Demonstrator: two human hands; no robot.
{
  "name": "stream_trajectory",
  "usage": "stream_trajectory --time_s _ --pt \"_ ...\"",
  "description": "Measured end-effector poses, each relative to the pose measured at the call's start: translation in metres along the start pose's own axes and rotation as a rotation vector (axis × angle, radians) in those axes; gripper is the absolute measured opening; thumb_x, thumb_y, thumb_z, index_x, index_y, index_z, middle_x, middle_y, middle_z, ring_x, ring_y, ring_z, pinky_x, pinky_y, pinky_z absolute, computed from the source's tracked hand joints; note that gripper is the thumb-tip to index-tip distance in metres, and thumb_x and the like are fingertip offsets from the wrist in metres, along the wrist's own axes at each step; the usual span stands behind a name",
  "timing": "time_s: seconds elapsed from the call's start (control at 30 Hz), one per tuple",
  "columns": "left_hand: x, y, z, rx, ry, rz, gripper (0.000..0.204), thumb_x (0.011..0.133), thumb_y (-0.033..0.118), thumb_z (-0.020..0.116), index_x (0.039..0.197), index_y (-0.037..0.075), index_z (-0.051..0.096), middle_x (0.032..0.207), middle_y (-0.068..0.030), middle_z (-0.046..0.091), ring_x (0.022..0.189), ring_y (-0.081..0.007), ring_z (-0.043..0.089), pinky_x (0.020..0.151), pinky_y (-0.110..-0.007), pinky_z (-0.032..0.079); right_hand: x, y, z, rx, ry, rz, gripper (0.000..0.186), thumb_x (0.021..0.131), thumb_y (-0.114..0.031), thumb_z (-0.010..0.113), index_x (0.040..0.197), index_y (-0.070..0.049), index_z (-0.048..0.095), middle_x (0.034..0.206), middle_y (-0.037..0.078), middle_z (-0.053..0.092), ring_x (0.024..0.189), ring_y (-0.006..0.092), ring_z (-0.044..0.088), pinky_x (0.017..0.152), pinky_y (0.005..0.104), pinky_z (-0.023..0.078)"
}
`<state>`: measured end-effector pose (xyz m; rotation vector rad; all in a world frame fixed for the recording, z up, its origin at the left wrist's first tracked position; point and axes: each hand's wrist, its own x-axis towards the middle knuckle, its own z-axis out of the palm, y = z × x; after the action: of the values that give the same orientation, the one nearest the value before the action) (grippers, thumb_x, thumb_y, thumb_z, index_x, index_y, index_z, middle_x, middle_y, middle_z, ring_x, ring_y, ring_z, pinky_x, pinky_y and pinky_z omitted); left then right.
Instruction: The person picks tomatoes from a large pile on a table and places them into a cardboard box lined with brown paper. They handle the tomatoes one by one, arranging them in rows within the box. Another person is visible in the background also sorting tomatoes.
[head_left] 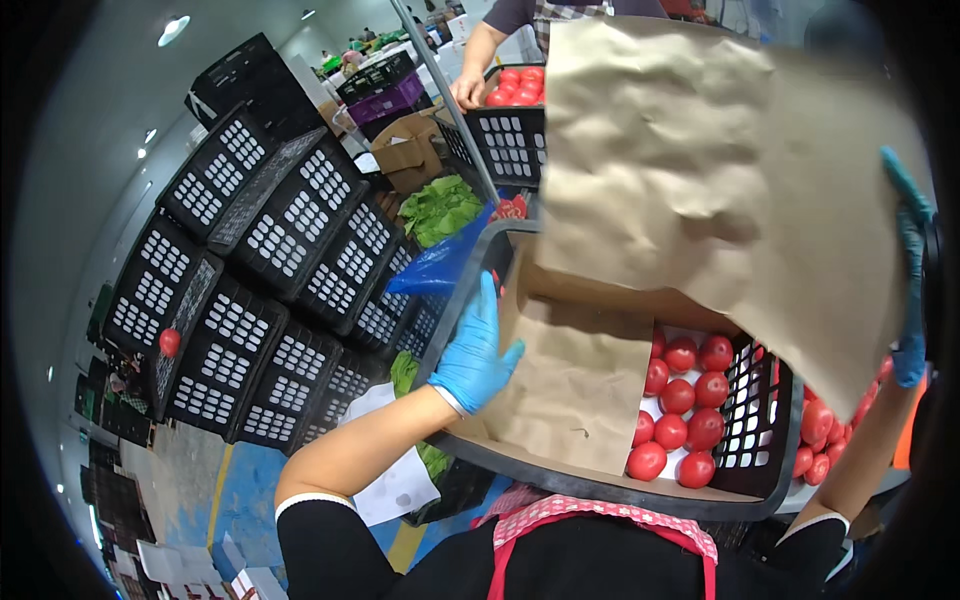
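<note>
My blue-gloved left hand [470, 350] rests on the left side of a black crate [625, 495], fingers extended and thumb apart. The crate has a cardboard and brown paper lining [570, 390], with rows of red tomatoes [675, 395] showing at its right. My right hand [910, 270], gloved in blue, grips the right edge of a large creased brown paper sheet [720, 170]. The sheet is raised over the crate and hides much of its far side. More tomatoes [818, 425] show beyond the crate's right wall, partly behind the paper.
Stacked black crates [275, 250] fill the left. Leafy greens [440, 210], blue plastic [437, 265] and a metal pole [450, 110] stand behind my crate. A co-worker's hand [470, 85] touches another tomato crate [505, 135] at the back. A white sheet [395, 490] lies at lower left.
</note>
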<state>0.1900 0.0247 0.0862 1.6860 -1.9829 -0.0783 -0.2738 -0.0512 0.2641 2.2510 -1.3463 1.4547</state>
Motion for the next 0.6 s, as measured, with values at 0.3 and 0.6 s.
stream_trajectory --time_s 0.3,0.6 --pt "0.010 -0.056 -0.004 0.139 -0.086 0.165 0.038 0.089 0.009 0.052 0.126 0.001 0.055 0.120 -0.0177 0.062 0.103 -0.0298 0.063 0.089 -0.037 0.050 -0.057 0.009 0.156 1.185 -0.175 0.624 0.037 0.086 0.005 0.046 0.121 0.002 0.059 0.124 0.010 0.061 0.112 0.0159 0.057 0.101 0.0283 0.042" --pt "0.028 -0.052 -0.152 -1.079 -0.238 -0.669 0.032 0.089 0.004 0.053 0.120 -0.004 0.058 0.112 -0.0126 0.065 0.094 -0.0176 0.066 0.086 -0.031 0.054 -0.069 -0.007 0.174 1.199 -0.477 0.677 0.037 0.086 0.006 0.044 0.118 0.003 0.061 0.120 0.013 0.063 0.110 0.0174 0.059 0.101 0.0291 0.043"
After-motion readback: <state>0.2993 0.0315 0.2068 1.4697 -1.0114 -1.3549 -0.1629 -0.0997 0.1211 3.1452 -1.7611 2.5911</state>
